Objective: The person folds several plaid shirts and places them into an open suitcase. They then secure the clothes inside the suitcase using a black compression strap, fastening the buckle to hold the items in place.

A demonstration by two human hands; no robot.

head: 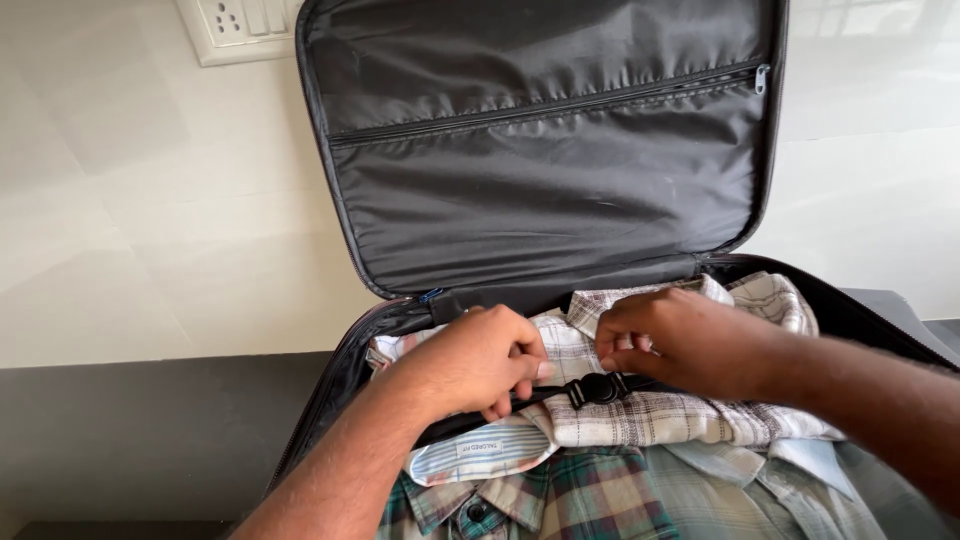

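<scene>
Under both hands (480, 365), strap (555, 393) ends vanish.

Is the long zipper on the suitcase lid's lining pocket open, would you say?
No, the zipper runs shut across the black lid lining, its pull at the right end.

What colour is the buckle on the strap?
Black; the buckle shows best in the head view, between both hands.

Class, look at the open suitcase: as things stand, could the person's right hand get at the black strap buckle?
Probably yes: the right hand lies just beside the black buckle atop the plaid shirt, with nothing between them.
</scene>
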